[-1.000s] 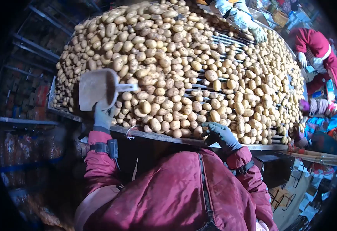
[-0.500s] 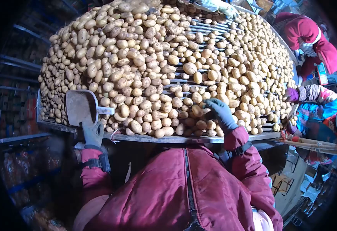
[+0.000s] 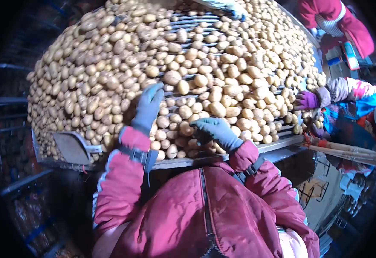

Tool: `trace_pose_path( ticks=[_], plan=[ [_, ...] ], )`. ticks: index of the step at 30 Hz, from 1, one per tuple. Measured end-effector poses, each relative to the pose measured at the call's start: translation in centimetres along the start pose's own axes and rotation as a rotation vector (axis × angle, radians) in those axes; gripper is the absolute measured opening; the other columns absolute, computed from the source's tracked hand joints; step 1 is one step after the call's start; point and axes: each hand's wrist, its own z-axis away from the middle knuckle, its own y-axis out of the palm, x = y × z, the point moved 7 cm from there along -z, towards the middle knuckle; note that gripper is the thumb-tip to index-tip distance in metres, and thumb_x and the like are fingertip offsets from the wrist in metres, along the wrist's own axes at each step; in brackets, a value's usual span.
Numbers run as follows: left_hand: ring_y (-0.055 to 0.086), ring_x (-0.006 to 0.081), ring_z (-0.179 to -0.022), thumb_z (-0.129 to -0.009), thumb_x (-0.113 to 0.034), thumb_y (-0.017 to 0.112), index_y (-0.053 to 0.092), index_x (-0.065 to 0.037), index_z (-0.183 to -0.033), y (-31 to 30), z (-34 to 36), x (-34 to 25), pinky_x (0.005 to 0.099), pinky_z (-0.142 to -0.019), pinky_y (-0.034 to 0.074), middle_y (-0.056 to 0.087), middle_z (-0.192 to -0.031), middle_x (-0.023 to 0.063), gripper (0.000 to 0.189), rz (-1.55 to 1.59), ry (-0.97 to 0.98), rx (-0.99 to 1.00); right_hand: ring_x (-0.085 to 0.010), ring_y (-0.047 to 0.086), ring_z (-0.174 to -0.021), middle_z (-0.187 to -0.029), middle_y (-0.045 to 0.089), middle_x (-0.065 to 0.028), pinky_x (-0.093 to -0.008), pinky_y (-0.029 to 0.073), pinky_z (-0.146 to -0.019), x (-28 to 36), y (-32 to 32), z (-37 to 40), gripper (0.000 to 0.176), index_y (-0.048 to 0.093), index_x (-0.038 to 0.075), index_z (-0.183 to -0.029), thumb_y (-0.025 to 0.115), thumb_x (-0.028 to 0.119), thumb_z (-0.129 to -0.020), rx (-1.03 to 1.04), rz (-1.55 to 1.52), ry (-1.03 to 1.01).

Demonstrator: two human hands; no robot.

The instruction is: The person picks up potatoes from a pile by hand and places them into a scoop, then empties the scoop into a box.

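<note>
Potatoes (image 3: pixel 106 81) lie heaped over a slatted metal table (image 3: pixel 188 162). My left hand (image 3: pixel 148 107), in a grey-green glove, rests on the heap left of centre, its fingers extended away from me and nothing visible in them. Near the front edge is my right hand (image 3: pixel 218 132), gloved the same way, with fingers bent to the left over the potatoes; its fingertips are close to a potato, and whether they grip anything is hard to tell. A scoop (image 3: pixel 72 147) with a short handle lies at the table's front left corner, apart from both hands.
A co-worker's purple-gloved hand (image 3: pixel 307 100) touches potatoes on the right. Another person's gloved hand (image 3: pixel 235 10) is at the far side. A person in red (image 3: pixel 347 26) bends at the upper right. Wooden poles (image 3: pixel 347 151) jut out at the right corner.
My left hand has left the scoop and moved right onto the potatoes. My right hand has shifted left. The scoop now lies tilted lower, and the whole view has shifted.
</note>
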Motion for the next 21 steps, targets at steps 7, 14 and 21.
trace_pose_path(
  ticks=[7, 14, 21],
  plan=[
    [0.060, 0.0374, -0.124, -0.083, -0.038, 0.083, 0.059, -0.009, -0.140, 5.6, -7.4, -0.1, 0.0481, -0.104, 0.048, 0.061, -0.133, 0.0272, 0.068, 0.116, -0.187, -0.026, -0.0177, 0.073, -0.076, -0.100, 0.075, -0.0105, -0.0296, 0.060, -0.072, 0.8, -7.4, 11.7, 0.041, 0.068, 0.005, -0.130, 0.064, 0.033, -0.100, -0.447, -0.623, 0.408],
    [0.060, 0.0117, -0.088, -0.084, -0.023, 0.088, 0.063, 0.001, -0.110, 8.2, -3.5, -3.0, 0.0292, -0.079, 0.054, 0.067, -0.103, 0.0053, 0.043, 0.667, -0.185, 0.016, -0.0203, 0.071, -0.091, -0.131, 0.064, -0.0121, -0.0346, 0.062, -0.074, -4.4, -14.2, 11.4, 0.051, 0.054, 0.012, -0.147, 0.058, 0.041, -0.105, -0.516, -0.460, 0.232],
    [0.067, 0.0232, -0.098, -0.101, -0.013, 0.063, 0.071, 0.000, -0.118, 9.0, 0.2, -21.0, 0.0347, -0.088, 0.055, 0.072, -0.110, 0.0118, 0.023, 0.420, 0.278, 0.200, -0.0224, 0.071, -0.104, -0.116, 0.074, -0.0070, -0.0353, 0.059, -0.089, 3.6, -11.6, 9.8, 0.031, 0.072, 0.007, -0.119, 0.075, 0.017, -0.090, -0.729, 0.338, -0.204]
  ],
)
